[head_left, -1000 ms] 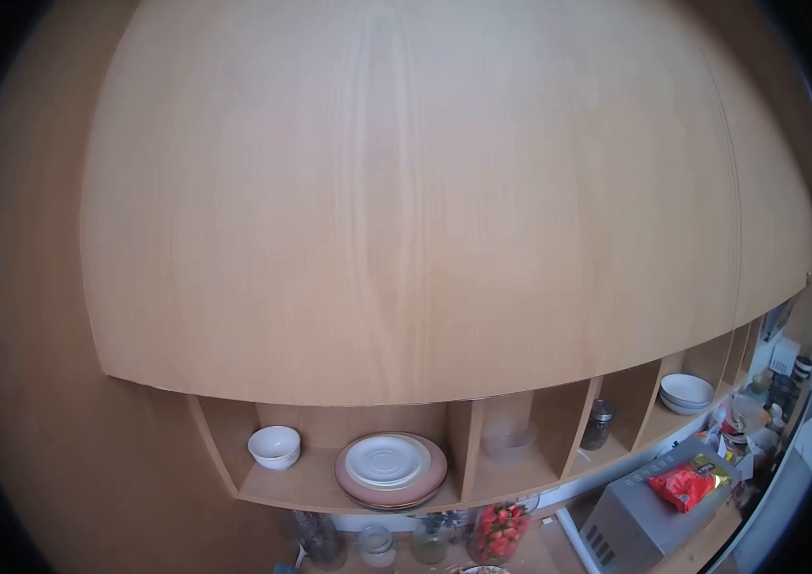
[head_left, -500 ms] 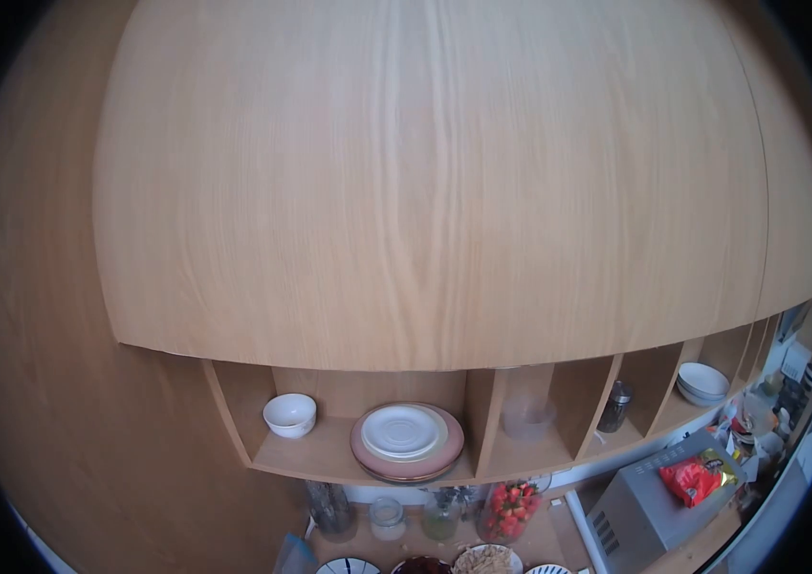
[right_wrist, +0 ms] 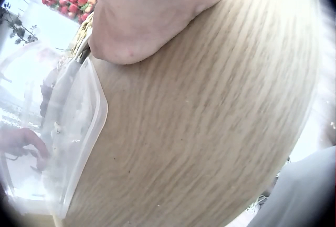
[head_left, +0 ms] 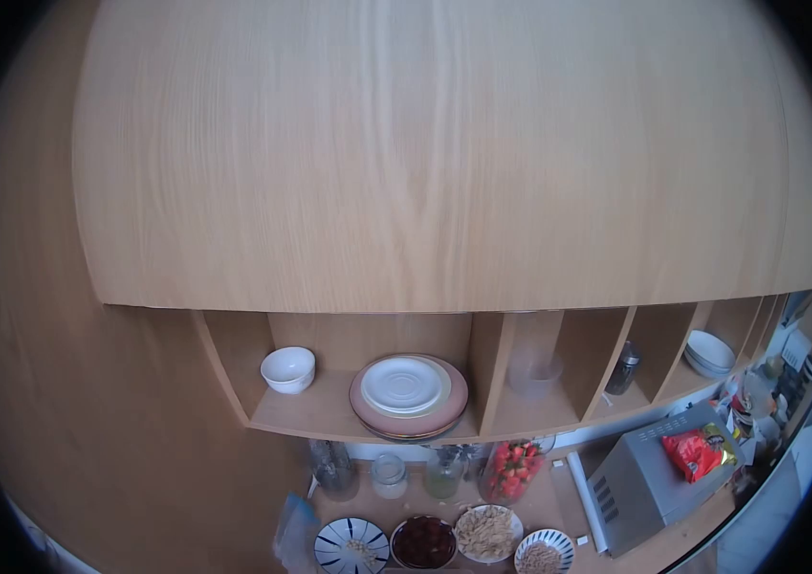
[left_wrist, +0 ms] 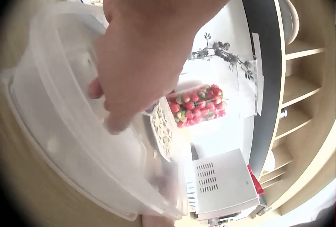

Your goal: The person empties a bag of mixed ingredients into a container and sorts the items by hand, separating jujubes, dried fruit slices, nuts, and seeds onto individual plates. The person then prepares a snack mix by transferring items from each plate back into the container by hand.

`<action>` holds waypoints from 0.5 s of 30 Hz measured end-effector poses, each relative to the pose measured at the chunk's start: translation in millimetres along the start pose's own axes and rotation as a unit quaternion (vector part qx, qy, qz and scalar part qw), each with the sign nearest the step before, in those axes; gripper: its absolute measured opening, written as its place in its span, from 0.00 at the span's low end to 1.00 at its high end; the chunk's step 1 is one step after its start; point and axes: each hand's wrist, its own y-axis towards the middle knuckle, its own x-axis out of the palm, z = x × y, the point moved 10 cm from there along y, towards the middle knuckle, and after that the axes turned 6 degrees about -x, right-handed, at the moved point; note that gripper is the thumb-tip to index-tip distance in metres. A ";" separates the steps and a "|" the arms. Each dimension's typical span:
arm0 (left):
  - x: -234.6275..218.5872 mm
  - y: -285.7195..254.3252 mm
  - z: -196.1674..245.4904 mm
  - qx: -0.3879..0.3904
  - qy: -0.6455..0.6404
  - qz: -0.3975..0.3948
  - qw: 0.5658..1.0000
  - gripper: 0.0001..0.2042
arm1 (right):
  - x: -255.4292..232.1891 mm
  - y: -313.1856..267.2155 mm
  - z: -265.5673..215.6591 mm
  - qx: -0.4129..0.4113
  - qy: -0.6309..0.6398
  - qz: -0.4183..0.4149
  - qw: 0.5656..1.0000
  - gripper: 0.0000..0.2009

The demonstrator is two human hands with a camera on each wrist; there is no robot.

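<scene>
A translucent plastic bin (left_wrist: 89,143) stands on the wooden surface in the left wrist view. My left hand (left_wrist: 139,59) reaches down over it, fingertips loosely bent inside its rim, with no held thing showing. Through the bin's clear wall (right_wrist: 79,148), the right wrist view shows the left hand (right_wrist: 23,143) again. The heel of my right hand (right_wrist: 131,33) is at the top of that view, near the bin's far corner; its fingers are hidden. Skin of the right hand (left_wrist: 157,220) shows below the bin's end in the left wrist view. Neither hand shows in the head view.
Below a wooden cabinet (head_left: 425,153), shelves hold a white bowl (head_left: 288,370) and stacked plates (head_left: 408,383). On the counter are several plates of food, including dark red pieces (head_left: 423,542), a strawberry jar (head_left: 513,469), glass jars and a grey appliance (head_left: 655,478) topped by a red bag (head_left: 693,453).
The head view has tilted downward, so the cabinet and shelves sit higher in it. More of the counter shows now, with its food plates and a clear plastic bag at the left.
</scene>
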 end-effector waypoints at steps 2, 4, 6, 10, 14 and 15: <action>8.9 -1.4 -7.2 -0.012 0.006 0.003 1.000 0.10 | -3.7 -0.9 -0.6 -0.002 0.004 -0.001 1.000 0.32; 17.3 -0.1 -14.0 -0.020 0.013 0.005 1.000 0.10 | -3.8 -1.7 0.8 -0.002 0.008 0.001 1.000 0.32; 3.4 12.0 -27.2 -0.022 -0.010 0.063 0.998 0.11 | 2.2 5.6 -2.5 -0.006 0.015 0.009 1.000 0.32; -65.8 13.1 -23.7 0.141 0.218 0.331 0.907 0.13 | 32.4 9.7 22.4 0.002 0.019 0.023 1.000 0.32; -40.8 32.9 -87.1 0.170 0.334 0.309 0.874 0.14 | 15.7 8.5 14.6 -0.009 0.023 0.016 1.000 0.33; -32.8 46.2 -112.6 0.081 0.304 0.221 0.923 0.14 | 13.9 5.2 10.8 -0.013 0.015 -0.001 1.000 0.33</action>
